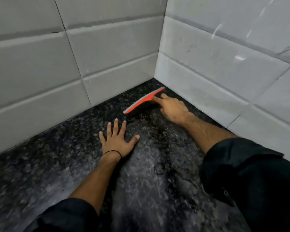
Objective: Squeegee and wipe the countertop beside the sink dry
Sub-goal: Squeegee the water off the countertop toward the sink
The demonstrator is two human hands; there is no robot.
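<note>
The black speckled counter [57,164] looks wet and meets gray tiled walls [40,64] at the far corner. There, right hand [172,107] fingers grip the orange squeegee [143,100]. Left hand [118,139] lies flat, fingers apart.

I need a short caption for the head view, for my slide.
Right hand holds orange squeegee in countertop corner; left hand rests flat.

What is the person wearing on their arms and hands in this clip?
Both hands, left hand and right hand, are bare, without gloves. Dark, near-black sleeves are pushed up both forearms. A thin black band circles the left wrist.
</note>
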